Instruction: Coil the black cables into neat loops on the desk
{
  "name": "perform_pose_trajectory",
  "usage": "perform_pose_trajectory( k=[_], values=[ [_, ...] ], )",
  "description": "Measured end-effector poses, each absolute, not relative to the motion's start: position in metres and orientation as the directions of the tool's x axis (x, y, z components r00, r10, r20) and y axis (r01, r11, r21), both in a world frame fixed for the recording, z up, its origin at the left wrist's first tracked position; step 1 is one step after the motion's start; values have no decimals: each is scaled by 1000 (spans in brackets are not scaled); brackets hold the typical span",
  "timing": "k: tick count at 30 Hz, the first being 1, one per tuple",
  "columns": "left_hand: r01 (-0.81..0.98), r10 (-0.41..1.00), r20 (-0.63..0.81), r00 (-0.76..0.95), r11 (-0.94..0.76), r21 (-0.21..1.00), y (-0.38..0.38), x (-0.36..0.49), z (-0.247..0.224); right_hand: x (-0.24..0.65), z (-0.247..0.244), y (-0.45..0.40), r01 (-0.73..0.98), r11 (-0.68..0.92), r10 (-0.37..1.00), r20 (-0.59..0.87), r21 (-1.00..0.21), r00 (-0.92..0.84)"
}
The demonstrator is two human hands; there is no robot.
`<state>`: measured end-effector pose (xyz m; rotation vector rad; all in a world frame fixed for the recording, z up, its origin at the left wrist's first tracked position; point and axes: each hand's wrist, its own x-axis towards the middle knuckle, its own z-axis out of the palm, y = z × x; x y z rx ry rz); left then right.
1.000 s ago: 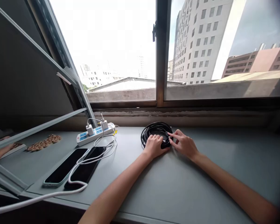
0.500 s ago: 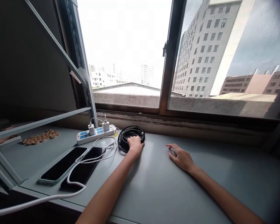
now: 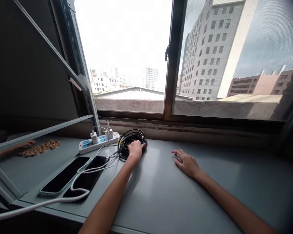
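Note:
A coil of black cable (image 3: 123, 150) stands at the back of the grey tabletop (image 3: 158, 195), right beside the power strip (image 3: 88, 148). Its rear loops look slightly raised. My left hand (image 3: 135, 150) is closed around the coil's near right side, and the hand hides part of the loops. Farther right, my right hand (image 3: 187, 163) rests on the tabletop with fingers apart, holding nothing.
White chargers (image 3: 94, 137) sit in the strip, and a white cable (image 3: 81, 196) loops over two phones (image 3: 65, 175). A metal rack post (image 3: 84, 74) rises at left. Beyond it, another person's hand (image 3: 26, 144) reaches to small brown pieces (image 3: 41, 148). A window (image 3: 127, 58) borders the back.
My left hand and the black coil have shifted slightly left, closer to the power strip. The other person's hand has come over the brown pieces. My right hand stays about where it was.

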<state>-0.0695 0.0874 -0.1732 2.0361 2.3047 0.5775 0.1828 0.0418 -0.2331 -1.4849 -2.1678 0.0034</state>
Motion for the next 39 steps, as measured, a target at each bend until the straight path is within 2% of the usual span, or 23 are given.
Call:
perform_pose_trajectory(
  k=[7,10,13,17,21,25,30,32,33,35,39],
  values=[
    [820,868,382,-318,50,570,90,-84,-157,185,-236,43,871,402,880,382,-282,-283],
    [699,802,445,-399,-48,713,89,-89,-150,186,-238,44,866,404,882,376,-294,-284],
    [574,721,505,-475,-180,799,81,-87,-139,186,-239,46,858,408,883,375,-313,-283],
    [440,661,582,-474,-395,807,61,-75,-118,184,-237,44,834,425,878,385,-352,-285],
    [315,672,633,-383,-550,774,36,-56,-93,178,-225,38,775,474,856,426,-418,-293],
    [106,704,661,-260,-660,744,18,-31,-61,162,-190,36,674,528,821,515,-516,-249],
    [31,716,680,-158,-685,728,-2,3,-20,139,-102,20,469,661,715,681,-586,-156],
    [23,714,685,-148,-690,724,-6,14,-8,136,-64,5,248,777,619,773,-579,-134],
    [5,717,679,-160,-687,726,-7,18,-5,136,-49,-3,189,797,602,780,-574,-170],
    [-57,739,645,-197,-665,745,-5,24,0,137,-27,-16,225,757,653,719,-613,-238],
    [-146,805,548,-226,-584,799,5,26,3,141,-15,-21,146,731,679,686,-667,-261]
  ],
)
